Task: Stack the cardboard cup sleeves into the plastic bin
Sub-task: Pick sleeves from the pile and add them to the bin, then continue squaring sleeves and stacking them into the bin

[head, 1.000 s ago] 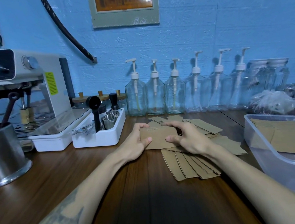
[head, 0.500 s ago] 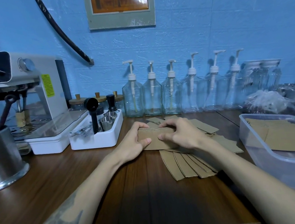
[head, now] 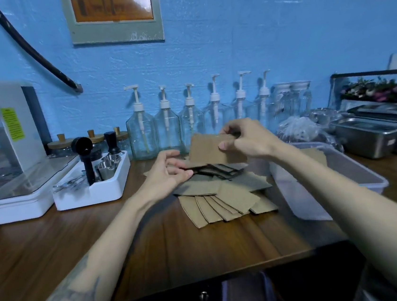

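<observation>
Now right hand (head: 248, 139) pinching one cardboard sleeve (head: 211, 150), lifted above the fanned pile of sleeves (head: 220, 202) on the desk (head: 154, 249). Left hand (head: 168, 176) loosely curled, fingertips touching the pile's top. Plastic bin (head: 305, 205) just right of the pile, more sleeves inside.
</observation>
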Action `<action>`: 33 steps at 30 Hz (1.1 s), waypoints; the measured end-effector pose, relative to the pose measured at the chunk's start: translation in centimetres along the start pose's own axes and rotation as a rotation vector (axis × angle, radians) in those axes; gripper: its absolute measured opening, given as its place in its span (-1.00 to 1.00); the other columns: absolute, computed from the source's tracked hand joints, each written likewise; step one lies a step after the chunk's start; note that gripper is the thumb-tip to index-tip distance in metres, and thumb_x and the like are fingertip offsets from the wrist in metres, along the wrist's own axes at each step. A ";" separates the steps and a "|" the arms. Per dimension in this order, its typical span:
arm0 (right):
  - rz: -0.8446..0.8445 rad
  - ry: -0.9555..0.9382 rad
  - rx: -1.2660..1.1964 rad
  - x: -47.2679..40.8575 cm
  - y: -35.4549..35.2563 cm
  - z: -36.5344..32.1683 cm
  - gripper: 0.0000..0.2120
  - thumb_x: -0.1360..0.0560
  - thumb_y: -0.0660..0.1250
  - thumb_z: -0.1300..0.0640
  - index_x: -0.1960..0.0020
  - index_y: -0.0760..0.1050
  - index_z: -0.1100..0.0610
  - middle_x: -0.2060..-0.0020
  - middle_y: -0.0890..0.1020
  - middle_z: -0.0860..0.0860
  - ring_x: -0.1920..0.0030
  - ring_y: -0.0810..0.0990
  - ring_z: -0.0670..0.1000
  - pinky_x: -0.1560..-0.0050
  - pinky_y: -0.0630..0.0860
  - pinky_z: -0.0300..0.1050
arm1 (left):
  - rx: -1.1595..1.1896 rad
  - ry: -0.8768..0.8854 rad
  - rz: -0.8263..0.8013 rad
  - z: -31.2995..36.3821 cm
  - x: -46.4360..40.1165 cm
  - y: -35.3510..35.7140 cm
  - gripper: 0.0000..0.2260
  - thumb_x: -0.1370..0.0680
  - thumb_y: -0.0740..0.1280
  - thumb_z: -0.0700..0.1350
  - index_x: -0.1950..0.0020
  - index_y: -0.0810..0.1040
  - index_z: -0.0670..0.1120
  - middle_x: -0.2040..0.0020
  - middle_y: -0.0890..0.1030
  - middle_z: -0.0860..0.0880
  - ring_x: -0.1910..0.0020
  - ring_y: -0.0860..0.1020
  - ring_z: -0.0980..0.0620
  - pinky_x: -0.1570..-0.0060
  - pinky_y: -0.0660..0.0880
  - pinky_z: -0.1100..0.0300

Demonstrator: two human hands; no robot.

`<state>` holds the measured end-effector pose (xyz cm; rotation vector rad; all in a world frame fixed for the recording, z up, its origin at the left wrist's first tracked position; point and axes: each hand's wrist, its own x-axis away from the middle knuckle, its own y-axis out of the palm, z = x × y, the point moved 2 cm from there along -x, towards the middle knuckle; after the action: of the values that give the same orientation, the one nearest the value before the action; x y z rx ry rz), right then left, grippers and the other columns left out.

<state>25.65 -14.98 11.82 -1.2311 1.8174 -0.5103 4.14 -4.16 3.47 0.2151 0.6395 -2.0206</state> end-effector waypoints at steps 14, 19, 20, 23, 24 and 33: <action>0.144 0.175 0.104 7.9 -13.0 7.7 -0.88 -0.45 0.48 0.14 0.05 0.56 0.07 0.09 0.67 0.03 0.08 0.60 0.01 0.16 0.46 -0.16 | 0.000 0.000 -0.104 6.6 -3.8 15.5 -0.72 -0.60 0.33 -0.10 -0.30 0.48 -0.11 -0.01 0.59 -0.01 0.09 0.57 0.04 0.12 0.48 0.20; 0.055 0.241 0.229 9.6 -13.8 10.7 -0.84 -0.47 0.47 0.09 0.01 0.56 0.11 0.03 0.66 0.04 -0.01 0.60 0.06 0.03 0.48 -0.07 | -0.018 -0.070 -0.084 6.6 -4.1 19.0 -0.63 -0.60 0.32 0.06 -0.31 0.53 -0.13 -0.18 0.63 -0.10 -0.11 0.60 -0.04 -0.09 0.49 0.14; 0.039 0.237 0.233 9.7 -13.6 11.0 -0.85 -0.46 0.47 0.09 0.03 0.57 0.11 0.04 0.67 0.03 -0.01 0.61 0.05 0.03 0.49 -0.07 | -0.009 -0.090 -0.094 6.4 -4.0 19.5 -0.61 -0.58 0.32 0.10 -0.31 0.54 -0.11 -0.19 0.63 -0.09 -0.14 0.59 -0.02 -0.16 0.49 0.10; -0.038 0.247 0.264 9.5 -12.5 11.5 -0.84 -0.43 0.50 0.06 0.03 0.61 0.06 0.07 0.68 0.01 -0.01 0.61 0.02 -0.04 0.51 -0.05 | -0.002 -0.101 -0.127 6.3 -3.7 20.3 -0.66 -0.57 0.33 0.10 -0.26 0.58 -0.06 -0.11 0.64 -0.08 0.01 0.61 0.04 0.04 0.60 0.18; -0.063 0.259 0.292 9.3 -12.0 11.7 -0.81 -0.42 0.51 0.04 0.01 0.61 0.05 0.06 0.67 0.00 -0.02 0.60 0.03 -0.09 0.51 -0.03 | 0.008 -0.088 -0.132 6.4 -3.6 20.4 -0.73 -0.58 0.32 0.06 -0.20 0.61 -0.02 0.00 0.66 -0.02 0.17 0.57 0.12 0.30 0.55 0.32; -0.097 0.272 0.486 7.1 -9.7 14.1 -0.79 -0.38 0.50 -0.09 0.04 0.62 -0.06 0.04 0.66 -0.12 -0.13 0.55 0.03 -0.19 0.18 0.00 | 0.069 -0.040 -0.150 6.0 -3.7 20.2 -0.88 -0.55 0.32 -0.05 0.09 0.65 0.11 0.49 0.45 0.13 0.52 0.36 0.19 0.53 0.31 0.40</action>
<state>41.53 -23.70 8.06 -0.9465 1.7126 -1.1451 23.86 -12.44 2.95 0.1714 0.5756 -2.1878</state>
